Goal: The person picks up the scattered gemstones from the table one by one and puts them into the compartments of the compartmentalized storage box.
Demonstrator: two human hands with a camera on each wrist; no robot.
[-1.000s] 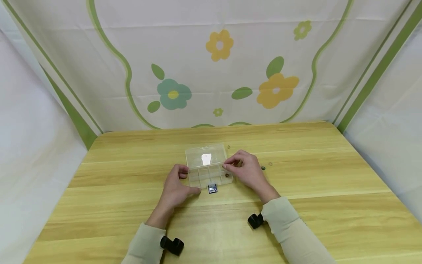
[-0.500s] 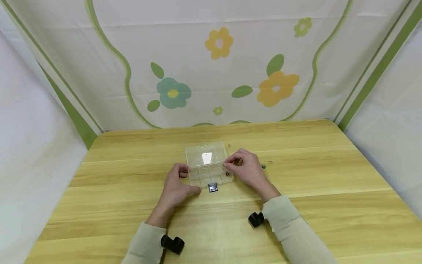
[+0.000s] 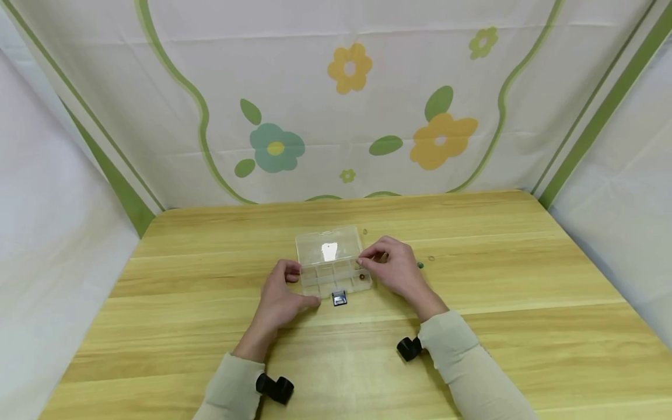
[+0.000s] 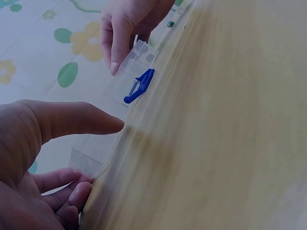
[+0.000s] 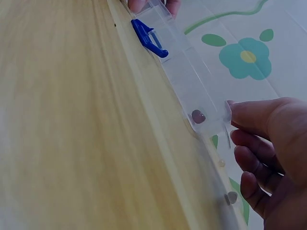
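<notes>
Box (image 3: pixel 326 272): on the table (image 3: pixel 346 361), between the hands; lid (image 3: pixel 312 249) open rearward, latch (image 3: pixel 339 298) unfastened.
Left hand (image 3: pixel 280 300): grasping the box's left end, thumb at the front corner.
Right hand (image 3: pixel 392 267): thumb and forefinger drawn together at the right edge; cannot tell whether they grasp the rim or a small piece.
Brown bead (image 3: pixel 362 277): in a right-end compartment; could roll out if the box tips.
Green bead (image 3: pixel 420 265): loose near the right hand; a sideways knock could send it rolling.

Head view: light bright and even; white glare marks the open lid (image 3: pixel 310 249) at centre. Wrist views: dimmer, softer in detail; at left wrist, a diffuse shadow darkens the table (image 4: pixel 216 120) mid-frame.
</notes>
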